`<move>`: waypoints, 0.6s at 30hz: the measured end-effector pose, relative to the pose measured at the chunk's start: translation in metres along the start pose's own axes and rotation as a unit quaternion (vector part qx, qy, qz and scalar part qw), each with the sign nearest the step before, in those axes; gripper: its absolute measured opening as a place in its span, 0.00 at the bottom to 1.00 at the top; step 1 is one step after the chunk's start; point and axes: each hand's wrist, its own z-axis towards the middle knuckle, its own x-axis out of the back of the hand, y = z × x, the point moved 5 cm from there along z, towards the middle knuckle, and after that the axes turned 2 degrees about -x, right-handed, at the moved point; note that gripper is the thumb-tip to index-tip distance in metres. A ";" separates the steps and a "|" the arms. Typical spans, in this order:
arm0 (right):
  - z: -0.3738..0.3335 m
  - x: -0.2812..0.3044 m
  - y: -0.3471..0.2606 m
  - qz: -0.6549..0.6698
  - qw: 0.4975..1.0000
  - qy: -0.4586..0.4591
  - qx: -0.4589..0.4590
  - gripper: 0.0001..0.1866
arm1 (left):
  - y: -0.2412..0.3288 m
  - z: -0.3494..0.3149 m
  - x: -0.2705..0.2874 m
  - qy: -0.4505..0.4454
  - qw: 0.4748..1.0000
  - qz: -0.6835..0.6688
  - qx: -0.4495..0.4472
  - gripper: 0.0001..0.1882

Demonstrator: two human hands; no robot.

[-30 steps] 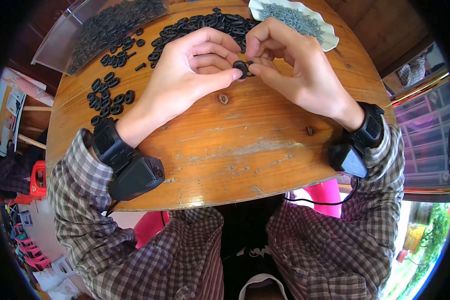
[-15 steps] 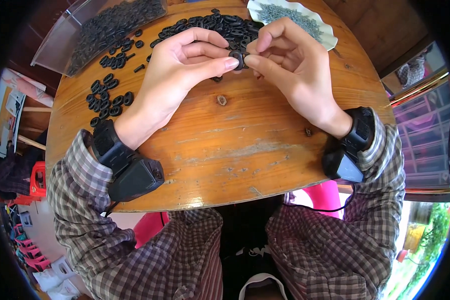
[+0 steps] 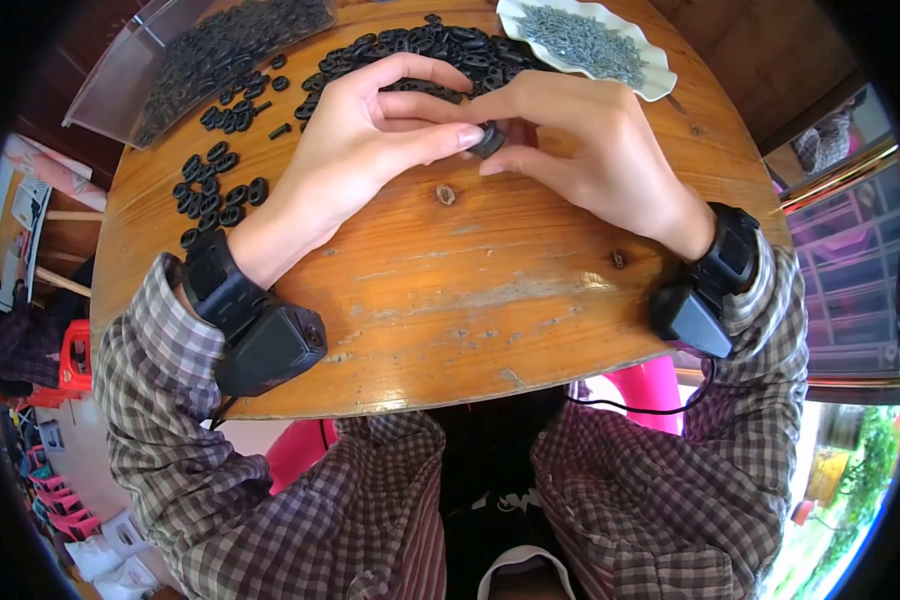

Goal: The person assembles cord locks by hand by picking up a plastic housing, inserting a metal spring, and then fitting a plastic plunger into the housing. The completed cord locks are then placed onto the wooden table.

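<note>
at the table's [image 3: 420, 280] far left edge a clear bin [image 3: 115, 90] is holding black parts [image 3: 225, 45], loose pieces [image 3: 210, 204] are lying along the left edge, perhaps being kept apart from the far-edge pile [image 3: 420, 42], and the left hand [image 3: 365, 132] is pinching a small black part [image 3: 488, 141] in front of that pile, seemingly steadying it. the right hand [image 3: 610, 150] is arching over it, and a scalloped plate [image 3: 662, 80] of small grey pieces [image 3: 585, 40] is sitting at the far right edge, likely for reach. both hands are hiding the part's far side, so i cannot tell whether the right one is gripping.
</note>
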 end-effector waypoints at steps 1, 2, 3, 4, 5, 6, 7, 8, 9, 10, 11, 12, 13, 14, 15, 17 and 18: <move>0.000 -0.001 0.001 0.000 1.000 0.000 0.000 0.17 | 0.000 0.000 -0.001 0.000 1.000 0.000 0.000 0.17; 0.001 0.000 -0.002 -0.029 0.998 0.016 0.055 0.17 | 0.001 0.000 -0.001 0.000 1.000 0.022 -0.006 0.17; 0.000 0.000 -0.006 -0.058 0.992 0.032 0.109 0.17 | 0.002 0.000 -0.001 0.000 0.999 0.044 -0.012 0.16; 0.000 0.000 -0.007 -0.057 0.992 0.033 0.110 0.17 | 0.002 -0.001 0.000 0.000 0.999 0.045 -0.012 0.16; -0.001 -0.001 -0.008 -0.058 0.990 0.030 0.121 0.16 | 0.001 -0.002 -0.001 -0.015 1.000 0.026 -0.009 0.16; -0.002 -0.002 -0.009 -0.058 0.989 0.027 0.134 0.16 | 0.000 -0.002 -0.003 -0.030 0.999 0.008 -0.005 0.15; -0.002 -0.001 -0.010 -0.058 0.989 0.027 0.133 0.16 | 0.000 -0.002 -0.003 -0.030 0.999 0.008 -0.005 0.15; -0.003 -0.002 -0.010 -0.058 0.989 0.013 0.133 0.16 | 0.000 -0.002 -0.005 -0.039 0.999 0.002 -0.008 0.14; -0.004 -0.003 -0.010 -0.057 0.990 -0.002 0.132 0.15 | 0.001 -0.001 -0.006 -0.047 0.999 -0.005 -0.011 0.13; -0.004 -0.003 -0.010 -0.058 0.990 -0.002 0.130 0.15 | 0.000 0.000 -0.006 -0.049 0.999 -0.005 -0.011 0.13; -0.003 -0.001 -0.008 -0.062 0.990 0.010 0.126 0.17 | 0.003 0.000 -0.005 -0.032 0.999 0.024 -0.035 0.13; -0.002 0.000 -0.007 -0.067 0.990 0.023 0.122 0.19 | 0.008 0.000 -0.004 -0.016 0.997 0.053 -0.059 0.13; 0.002 0.005 -0.006 -0.068 0.990 0.044 0.112 0.21 | 0.015 0.002 0.001 0.001 0.992 0.107 -0.071 0.13; 0.005 0.012 -0.004 -0.074 0.990 0.064 0.099 0.23 | 0.027 0.006 0.005 0.014 0.984 0.158 -0.084 0.14; 0.007 0.017 0.004 -0.102 0.988 0.098 0.056 0.26 | 0.046 0.011 0.017 0.063 0.936 0.289 -0.192 0.10; 0.016 0.032 0.008 -0.187 0.975 0.111 -0.041 0.16 | 0.096 0.017 0.039 0.220 0.778 0.532 -0.250 0.04; 0.016 0.046 0.015 -0.219 0.966 0.124 -0.061 0.10 | 0.113 0.022 0.063 0.258 0.814 0.464 -0.234 0.05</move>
